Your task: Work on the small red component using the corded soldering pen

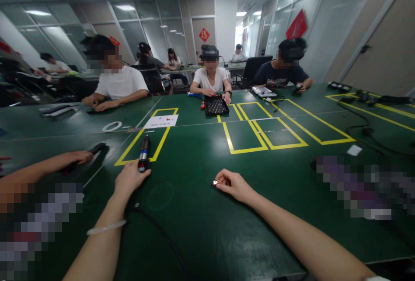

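My left hand (130,178) is closed around the near end of a dark flashlight-like cylinder (143,153) with a silver and blue band and a red spot. The cylinder points away from me, over the yellow tape outline on the green table. To the right, my right hand (234,186) pinches a small piece (214,183) between thumb and fingertips, just above the table. That piece shows white and reddish-dark parts; its kind is too small to tell. A black cable (162,231) runs across the table between my forearms.
Yellow tape rectangles (248,151) mark the green table (194,229). A white paper sheet (161,121) and a white ring (112,126) lie ahead. Across from me, a person works at a black tray (216,107). At left, another person's hand (82,157) holds a black object.
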A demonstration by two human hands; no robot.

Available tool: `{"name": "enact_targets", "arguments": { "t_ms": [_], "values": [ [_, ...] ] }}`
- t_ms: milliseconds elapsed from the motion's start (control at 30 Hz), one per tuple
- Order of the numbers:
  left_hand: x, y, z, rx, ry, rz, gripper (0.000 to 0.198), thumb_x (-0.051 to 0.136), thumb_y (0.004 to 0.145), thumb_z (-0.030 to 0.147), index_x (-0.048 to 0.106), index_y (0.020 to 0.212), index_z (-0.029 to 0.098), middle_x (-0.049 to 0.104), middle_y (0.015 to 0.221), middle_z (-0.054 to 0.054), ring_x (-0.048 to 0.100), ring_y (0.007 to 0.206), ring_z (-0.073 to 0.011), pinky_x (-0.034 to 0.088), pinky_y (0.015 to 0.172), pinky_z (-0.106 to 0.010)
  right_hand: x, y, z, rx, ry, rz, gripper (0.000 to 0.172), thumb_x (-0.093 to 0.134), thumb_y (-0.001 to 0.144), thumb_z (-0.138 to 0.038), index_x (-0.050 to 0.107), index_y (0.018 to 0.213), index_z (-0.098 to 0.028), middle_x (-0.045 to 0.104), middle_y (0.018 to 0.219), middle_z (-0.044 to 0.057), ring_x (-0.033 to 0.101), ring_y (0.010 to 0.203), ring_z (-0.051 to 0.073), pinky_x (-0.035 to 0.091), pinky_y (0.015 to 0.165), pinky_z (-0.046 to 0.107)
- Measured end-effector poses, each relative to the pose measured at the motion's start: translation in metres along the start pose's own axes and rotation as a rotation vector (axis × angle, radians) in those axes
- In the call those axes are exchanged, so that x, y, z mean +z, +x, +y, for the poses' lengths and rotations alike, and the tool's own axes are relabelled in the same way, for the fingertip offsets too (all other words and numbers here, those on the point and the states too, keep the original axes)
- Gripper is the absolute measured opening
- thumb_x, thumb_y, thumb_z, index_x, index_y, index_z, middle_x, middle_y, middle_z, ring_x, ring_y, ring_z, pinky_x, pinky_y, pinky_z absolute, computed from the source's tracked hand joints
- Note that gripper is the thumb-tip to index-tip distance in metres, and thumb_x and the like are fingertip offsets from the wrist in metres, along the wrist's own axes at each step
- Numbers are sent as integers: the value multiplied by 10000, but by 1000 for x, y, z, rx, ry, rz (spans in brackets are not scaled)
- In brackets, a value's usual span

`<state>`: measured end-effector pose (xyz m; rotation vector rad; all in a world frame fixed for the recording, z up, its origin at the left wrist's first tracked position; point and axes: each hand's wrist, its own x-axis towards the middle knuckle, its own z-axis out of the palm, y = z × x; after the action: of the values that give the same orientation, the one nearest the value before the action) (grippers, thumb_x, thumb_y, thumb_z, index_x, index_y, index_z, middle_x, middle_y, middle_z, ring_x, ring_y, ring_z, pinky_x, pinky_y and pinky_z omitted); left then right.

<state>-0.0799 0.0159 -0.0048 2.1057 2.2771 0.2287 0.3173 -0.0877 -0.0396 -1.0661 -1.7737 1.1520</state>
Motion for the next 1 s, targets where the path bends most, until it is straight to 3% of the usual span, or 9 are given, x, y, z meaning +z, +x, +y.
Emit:
{"name": "enact_targets", "arguments": {
  "t_ms": [133, 333, 467, 700, 1000],
  "values": [
    [2, -19, 49, 78, 28, -36, 646, 512, 804, 487, 440, 1341, 134, 494, 1315, -182, 556, 1115, -335, 483, 842, -409, 0, 1, -1, 18, 7, -2, 183, 649, 837, -306, 586, 926, -159, 582, 732, -20, 526, 635, 102, 407, 594, 211],
    [9, -62, 123, 404, -124, -64, 644, 551, 798, 428, 409, 1375, 178, 471, 1346, -128, 565, 1100, -282, 481, 871, -367, 0, 1, -3, 31, -13, 3, 173, 681, 797, -267, 556, 853, -162, 553, 664, -42, 507, 583, 96, 386, 557, 205],
    [14, -88, 157, 608, -289, -134, 644, 588, 788, 363, 401, 1389, 229, 472, 1344, -103, 515, 1183, -272, 449, 950, -358, 1, -1, -6, 16, -82, -7, 161, 677, 789, -239, 535, 827, -172, 553, 643, -48, 514, 569, 100, 381, 546, 201],
    [22, -107, 177, 801, -399, -202, 685, 594, 789, 300, 349, 1429, 270, 445, 1378, -86, 485, 1203, -262, 410, 1016, -388, 2, -4, -11, 3, -280, -38, 198, 684, 747, -173, 487, 763, -187, 528, 609, -60, 498, 532, 96, 328, 520, 190],
    [21, -108, 177, 812, -367, -199, 684, 594, 804, 312, 336, 1435, 260, 437, 1388, -99, 482, 1202, -275, 409, 1013, -407, 8, -1, -10, -40, -260, -59, 191, 668, 769, -152, 486, 813, -193, 473, 582, -84, 449, 517, 89, 318, 537, 187]
  ]
}}
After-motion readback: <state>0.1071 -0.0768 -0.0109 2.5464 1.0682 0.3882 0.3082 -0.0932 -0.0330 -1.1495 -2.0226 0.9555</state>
